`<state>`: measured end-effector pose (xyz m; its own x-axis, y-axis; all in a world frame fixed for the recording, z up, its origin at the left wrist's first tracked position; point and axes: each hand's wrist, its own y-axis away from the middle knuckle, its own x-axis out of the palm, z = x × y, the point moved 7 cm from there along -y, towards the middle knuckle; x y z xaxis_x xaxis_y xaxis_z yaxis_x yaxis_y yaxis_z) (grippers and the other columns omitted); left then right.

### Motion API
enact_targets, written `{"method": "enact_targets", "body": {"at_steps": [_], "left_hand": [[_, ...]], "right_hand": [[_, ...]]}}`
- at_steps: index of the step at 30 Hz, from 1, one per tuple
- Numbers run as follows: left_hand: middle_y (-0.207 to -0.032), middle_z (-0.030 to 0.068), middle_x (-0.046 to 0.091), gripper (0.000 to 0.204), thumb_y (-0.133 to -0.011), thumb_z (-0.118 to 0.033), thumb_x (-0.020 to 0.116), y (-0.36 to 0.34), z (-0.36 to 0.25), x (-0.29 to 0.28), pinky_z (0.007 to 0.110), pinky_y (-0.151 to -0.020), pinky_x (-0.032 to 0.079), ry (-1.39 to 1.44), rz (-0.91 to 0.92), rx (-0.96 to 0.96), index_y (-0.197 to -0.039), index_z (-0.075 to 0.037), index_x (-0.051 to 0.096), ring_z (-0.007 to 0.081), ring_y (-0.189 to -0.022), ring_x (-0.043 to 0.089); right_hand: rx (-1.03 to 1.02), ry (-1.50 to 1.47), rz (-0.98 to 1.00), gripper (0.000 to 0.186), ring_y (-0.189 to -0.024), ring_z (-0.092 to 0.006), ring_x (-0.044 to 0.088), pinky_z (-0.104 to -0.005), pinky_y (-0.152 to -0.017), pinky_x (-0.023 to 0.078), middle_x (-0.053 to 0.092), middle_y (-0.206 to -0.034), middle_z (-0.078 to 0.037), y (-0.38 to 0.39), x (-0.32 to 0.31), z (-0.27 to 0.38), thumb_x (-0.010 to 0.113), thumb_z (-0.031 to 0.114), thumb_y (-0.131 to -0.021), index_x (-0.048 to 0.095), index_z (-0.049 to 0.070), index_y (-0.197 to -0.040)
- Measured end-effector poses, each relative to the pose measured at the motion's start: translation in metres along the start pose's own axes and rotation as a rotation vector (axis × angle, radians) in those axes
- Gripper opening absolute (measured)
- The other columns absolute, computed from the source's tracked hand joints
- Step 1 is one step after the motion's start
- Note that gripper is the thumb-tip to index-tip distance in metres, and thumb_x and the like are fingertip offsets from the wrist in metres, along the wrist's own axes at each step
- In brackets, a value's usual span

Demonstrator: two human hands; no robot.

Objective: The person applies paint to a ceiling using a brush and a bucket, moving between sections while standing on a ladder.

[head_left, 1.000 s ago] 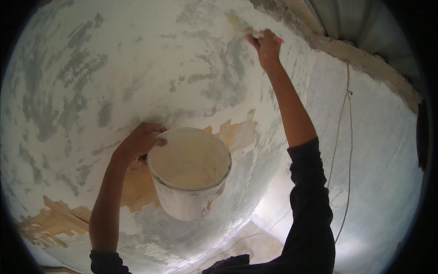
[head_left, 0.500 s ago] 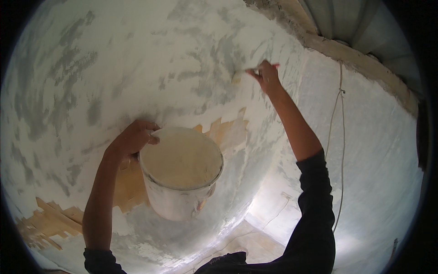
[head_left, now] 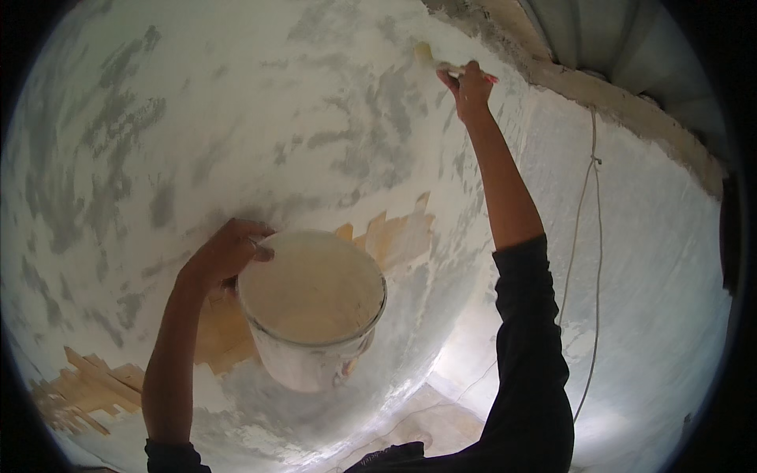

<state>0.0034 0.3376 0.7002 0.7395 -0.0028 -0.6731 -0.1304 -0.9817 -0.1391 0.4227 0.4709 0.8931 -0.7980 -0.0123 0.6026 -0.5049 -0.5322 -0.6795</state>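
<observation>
My left hand (head_left: 231, 250) grips the rim of a round white bucket (head_left: 303, 366), thumb over the edge. Inside the bucket is a pale cream surface, and I cannot tell how deep the contents are. High on the right, my right hand (head_left: 473, 87) is closed around the handle of a paintbrush (head_left: 426, 54) with a reddish handle end. Its pale yellowish bristles lie against the upper part of the wall (head_left: 260, 134), which is patchy white over grey. Yellowish-brown bare patches (head_left: 225, 335) show behind and beside the bucket.
A rough ledge (head_left: 587, 87) runs along the wall's top right, under grey ribbed sheeting (head_left: 631, 39). On the right-hand wall (head_left: 646, 260) hangs a thin looped cord (head_left: 598, 236). More yellowish-brown patches (head_left: 95, 378) lie at the lower left.
My right hand has moved up the wall with the paintbrush, nearer the ledge. The bucket in my left hand sits slightly lower in view.
</observation>
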Motion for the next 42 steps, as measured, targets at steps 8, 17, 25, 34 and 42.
{"method": "enact_targets", "body": {"at_steps": [8, 17, 25, 34, 42], "left_hand": [[-0.103, 0.0185, 0.068, 0.043, -0.081, -0.009, 0.066, -0.011, 0.008, 0.003, 0.039, -0.066, 0.054, 0.015, 0.046, 0.073, -0.123, 0.0, 0.061, 0.0261, -0.078, 0.067], [-0.103, 0.0237, 0.067, 0.042, -0.08, -0.004, 0.062, 0.024, 0.015, 0.029, 0.031, -0.036, 0.049, 0.062, 0.088, 0.068, -0.122, 0.001, 0.06, 0.0229, -0.052, 0.063], [-0.098, 0.0206, 0.07, 0.03, -0.085, -0.004, 0.059, 0.103, 0.056, 0.127, 0.037, -0.068, 0.055, 0.049, 0.02, 0.185, -0.113, 0.002, 0.063, 0.0271, -0.078, 0.071], [-0.089, 0.0281, 0.065, 0.04, -0.079, 0.0, 0.054, 0.15, 0.133, 0.195, 0.05, -0.074, 0.054, -0.08, -0.201, 0.088, -0.118, 0.001, 0.059, 0.0444, -0.08, 0.064], [-0.104, 0.0265, 0.065, 0.036, -0.084, 0.003, 0.053, 0.182, 0.158, 0.207, 0.046, -0.075, 0.055, -0.067, -0.276, -0.038, -0.119, 0.003, 0.06, 0.0412, -0.088, 0.065]], "right_hand": [[0.302, 0.466, 0.223, 0.016, -0.063, -0.0228, 0.064, -0.0352, -0.065, 0.062, 0.052, -0.068, -0.007, 0.114, -0.091, -0.001, 0.05, 0.009, -0.088, 0.049, 0.002, -0.073], [0.441, 0.145, 0.476, 0.017, -0.058, -0.0254, 0.065, -0.0319, -0.052, 0.053, 0.057, -0.069, -0.011, 0.255, -0.074, 0.064, 0.054, 0.017, -0.091, 0.052, 0.004, -0.081], [0.606, 0.687, 1.235, 0.022, -0.06, -0.0196, 0.067, -0.03, -0.058, 0.053, 0.069, -0.071, -0.011, 0.447, -0.054, -0.005, 0.07, 0.026, -0.087, 0.072, 0.004, -0.087], [0.296, 1.267, 1.382, 0.025, -0.075, -0.0358, 0.066, -0.0475, -0.075, 0.051, 0.067, -0.077, -0.018, 0.597, -0.114, -0.099, 0.061, 0.024, -0.085, 0.068, 0.002, -0.076], [0.545, 1.024, 1.337, 0.027, -0.077, -0.0368, 0.066, -0.0468, -0.075, 0.052, 0.068, -0.083, -0.02, 0.609, -0.106, -0.104, 0.056, 0.024, -0.087, 0.07, 0.001, -0.08]]}}
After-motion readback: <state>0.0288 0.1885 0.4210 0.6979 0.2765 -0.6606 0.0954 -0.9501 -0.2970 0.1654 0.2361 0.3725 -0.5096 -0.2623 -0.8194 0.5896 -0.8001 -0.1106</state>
